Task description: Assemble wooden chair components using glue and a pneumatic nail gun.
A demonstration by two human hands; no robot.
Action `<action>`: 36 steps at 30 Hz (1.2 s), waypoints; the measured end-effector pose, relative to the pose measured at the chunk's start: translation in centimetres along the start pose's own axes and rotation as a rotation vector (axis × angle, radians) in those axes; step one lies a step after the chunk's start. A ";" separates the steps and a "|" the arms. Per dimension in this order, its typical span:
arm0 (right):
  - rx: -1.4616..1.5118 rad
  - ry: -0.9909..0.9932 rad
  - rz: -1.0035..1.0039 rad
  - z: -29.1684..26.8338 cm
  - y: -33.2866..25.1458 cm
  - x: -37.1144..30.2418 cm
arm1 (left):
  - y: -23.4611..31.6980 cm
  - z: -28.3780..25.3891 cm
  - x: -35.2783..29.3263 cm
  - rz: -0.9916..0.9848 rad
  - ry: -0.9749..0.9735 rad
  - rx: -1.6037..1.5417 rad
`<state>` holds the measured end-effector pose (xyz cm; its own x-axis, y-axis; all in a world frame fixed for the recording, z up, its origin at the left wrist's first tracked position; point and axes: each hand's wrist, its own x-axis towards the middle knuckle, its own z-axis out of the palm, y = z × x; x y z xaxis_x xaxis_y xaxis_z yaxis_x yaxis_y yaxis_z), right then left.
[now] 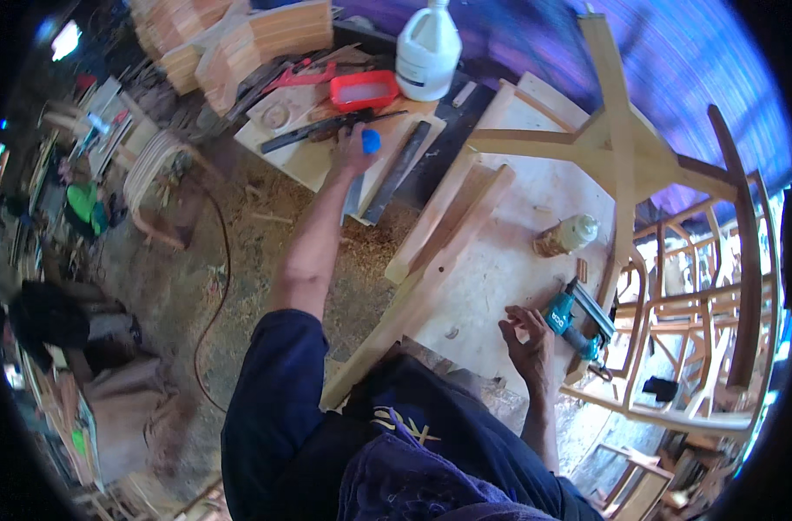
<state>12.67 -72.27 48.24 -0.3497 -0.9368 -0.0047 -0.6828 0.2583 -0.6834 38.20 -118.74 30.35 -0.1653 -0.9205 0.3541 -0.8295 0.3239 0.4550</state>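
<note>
My left hand [354, 154] reaches out over a small board [313, 178] at the far side, its fingers curled down among the tools. A small blue piece [371, 141] shows right beside it; what the fingers grip is hidden. Just past the fingertips lies a long dark tool [296, 136]. My right hand [528, 343] is held over the workbench [465, 300] with bent fingers apart and nothing in them. Close by its fingertips lies a teal nail gun [578, 319]. A glue bottle [566, 235] lies tilted on the bench beyond that hand.
A white jug [428, 52] and a red tray [363, 89] stand at the back. A branching wooden frame [626, 156] rises at the right, near slatted chair frames [696, 313]. Wooden rails [452, 230] edge the bench. A hose [218, 304] crosses the floor.
</note>
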 end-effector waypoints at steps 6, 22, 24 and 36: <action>0.140 -0.058 -0.121 3.9 0.8 0.3 | -1.5 -2.0 1.9 0.171 -0.036 -0.133; 0.851 -0.077 -0.157 1.5 -2.1 10.8 | 21.6 -14.4 -6.0 0.229 -0.443 -0.908; 0.972 -0.055 -0.097 -0.4 -1.0 10.8 | 27.0 -11.7 -10.0 0.421 -0.552 -1.059; 0.773 0.799 0.063 -18.3 26.4 11.7 | 45.1 -7.7 -22.8 0.396 -0.812 -0.755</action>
<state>-21.23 -72.05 43.49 -0.8721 -0.4343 0.2254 -0.1629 -0.1767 -0.9707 8.66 -81.48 49.04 -0.8579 -0.5077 0.0794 -0.1629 0.4151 0.8951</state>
